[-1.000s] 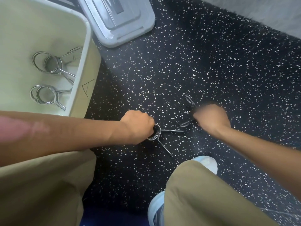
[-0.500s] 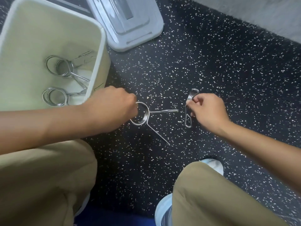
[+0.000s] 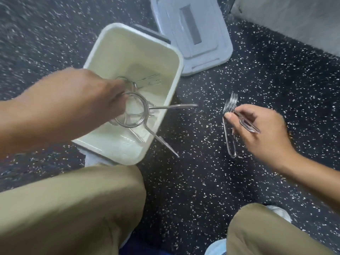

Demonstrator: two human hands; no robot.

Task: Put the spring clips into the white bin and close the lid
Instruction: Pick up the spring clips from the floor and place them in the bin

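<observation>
Two held spring clips point(image 3: 135, 115) point(image 3: 231, 126), one white bin point(image 3: 173, 85)

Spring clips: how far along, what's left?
Done: at least two clips already lie in the white bin. In hand: left hand holds a clip over the bin; right hand holds another. Left: drop both, fit the grey lid, lying on the floor.
</observation>
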